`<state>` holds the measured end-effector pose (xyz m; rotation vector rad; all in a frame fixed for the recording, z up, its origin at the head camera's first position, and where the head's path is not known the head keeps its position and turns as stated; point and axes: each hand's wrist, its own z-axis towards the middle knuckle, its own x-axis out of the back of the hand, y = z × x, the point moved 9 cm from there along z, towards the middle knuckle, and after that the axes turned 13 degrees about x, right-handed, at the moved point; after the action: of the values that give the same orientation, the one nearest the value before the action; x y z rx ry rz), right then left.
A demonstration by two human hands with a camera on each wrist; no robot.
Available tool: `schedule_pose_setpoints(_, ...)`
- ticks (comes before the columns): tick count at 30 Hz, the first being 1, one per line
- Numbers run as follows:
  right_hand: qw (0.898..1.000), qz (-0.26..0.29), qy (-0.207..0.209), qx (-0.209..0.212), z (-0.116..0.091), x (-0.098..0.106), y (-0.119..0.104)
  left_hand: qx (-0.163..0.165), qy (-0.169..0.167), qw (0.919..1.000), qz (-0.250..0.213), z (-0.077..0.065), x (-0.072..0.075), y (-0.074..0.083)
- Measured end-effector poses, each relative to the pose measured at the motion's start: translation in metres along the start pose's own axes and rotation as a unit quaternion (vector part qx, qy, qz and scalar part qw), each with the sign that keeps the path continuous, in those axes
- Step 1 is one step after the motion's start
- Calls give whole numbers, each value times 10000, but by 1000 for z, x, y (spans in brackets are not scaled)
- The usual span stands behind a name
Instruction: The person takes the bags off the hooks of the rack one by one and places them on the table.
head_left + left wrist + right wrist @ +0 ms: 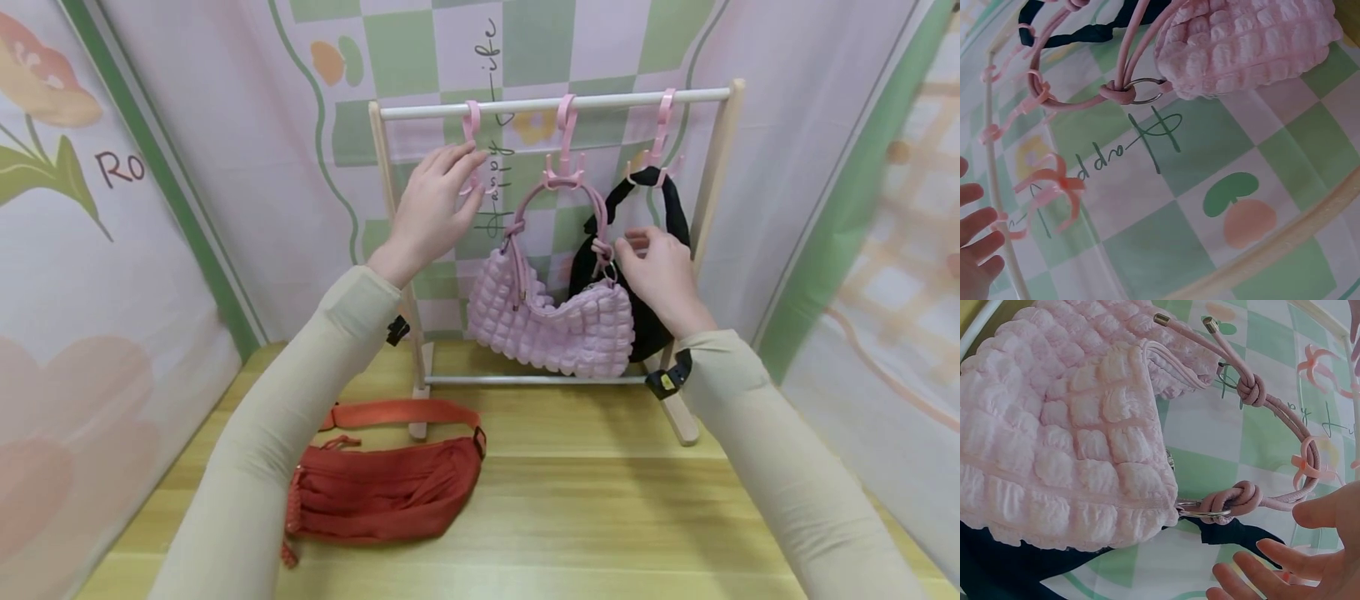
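"Happy Life" lettering point(489, 196) ahead of me, "RO" lettering point(120, 168) to my left.
The first climbs in dark script up the checkered fabric backdrop point(468, 42); from my left wrist, its "Happ" looks nearly upside down. "RO" stands in brown on the flower-printed side panel point(105, 279). I can't read the small yellow label point(666, 382) on my black right-wrist device point(682, 367).

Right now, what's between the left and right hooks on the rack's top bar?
The middle hook, with the pink bag hanging from it by its handle. The head view shows it.
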<state>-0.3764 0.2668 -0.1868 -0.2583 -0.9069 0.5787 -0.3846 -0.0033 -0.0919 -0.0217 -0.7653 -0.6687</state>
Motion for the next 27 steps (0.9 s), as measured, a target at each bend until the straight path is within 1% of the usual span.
schedule_pose_setpoints(3, 10000, -42, 4, 8, 3, 1, -1, -106, -28, 9999, 30, 4, 0, 5)
schedule_pose_setpoints(6, 9999, -93, -50, -46, 5, 2, -1, -145, -84, 9998, 80, 8, -1, 9)
schedule_pose_setpoints(12, 9996, -91, -176, -200, 9, 5, -4, -152, -125, 9997, 107, 16, -1, 14)
schedule_pose_setpoints(20, 9997, -127, -129, -179, 14, 9, -9, -175, -228, 9990, 341, 27, -5, 18)
schedule_pose_setpoints(27, 9994, -137, -146, -294, 19, 12, -10, -398, -214, 9979, 469, 35, -3, 29)
